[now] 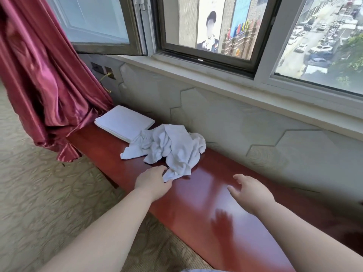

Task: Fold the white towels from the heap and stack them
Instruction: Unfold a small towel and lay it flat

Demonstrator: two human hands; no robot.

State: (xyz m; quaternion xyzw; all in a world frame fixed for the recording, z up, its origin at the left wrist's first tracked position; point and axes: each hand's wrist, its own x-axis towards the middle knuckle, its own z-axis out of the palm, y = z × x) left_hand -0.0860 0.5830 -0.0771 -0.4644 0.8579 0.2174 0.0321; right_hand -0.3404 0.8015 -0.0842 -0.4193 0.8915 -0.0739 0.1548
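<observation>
Pinching a corner of the towel heap (170,148) on the desk (216,216), the left hand (153,181) should draw one towel clear toward the spread, empty right hand (252,192) (folded stack (123,122) lies beyond).

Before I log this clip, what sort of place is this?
Likely an upper-floor hotel room: the window looks down on a street far below, a red satin curtain hangs beside it, and folded white towels sit stacked by a heap on a glossy wooden bench.
</observation>
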